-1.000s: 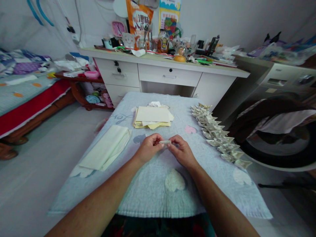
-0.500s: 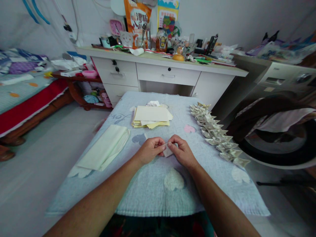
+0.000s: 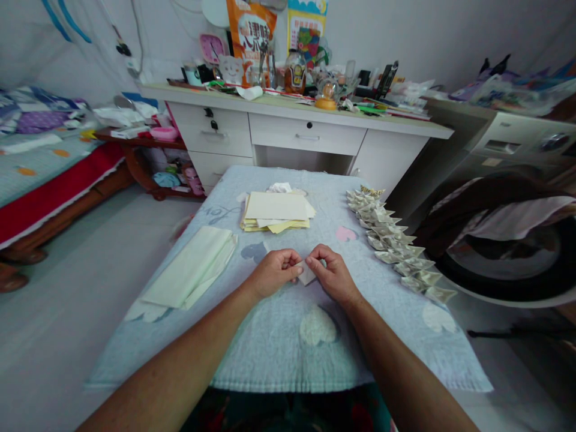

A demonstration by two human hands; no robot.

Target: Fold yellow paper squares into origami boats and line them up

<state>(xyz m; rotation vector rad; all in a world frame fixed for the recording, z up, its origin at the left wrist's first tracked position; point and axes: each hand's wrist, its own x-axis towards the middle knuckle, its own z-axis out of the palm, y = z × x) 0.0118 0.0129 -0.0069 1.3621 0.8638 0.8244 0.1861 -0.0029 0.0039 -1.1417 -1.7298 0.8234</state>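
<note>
A small folded piece of paper is pinched between my two hands, just above the cloth-covered table. My left hand grips its left side between thumb and curled fingers. On its upper right edge, my right hand closes with thumb and forefinger. Beyond my hands lies a stack of cream and yellow paper sheets. To the left is a folded pale green sheet. Several folded paper boats stand in rows along the table's right side.
A white desk crowded with jars, bags and small items stands behind the table. At the right is a washing machine with its door open and cloth hanging out. A bed and a low wooden shelf are on the left.
The small folded paper has tilted slightly, and more of its face shows between my hands. My fingers have shifted only a little; both hands keep their grip.
</note>
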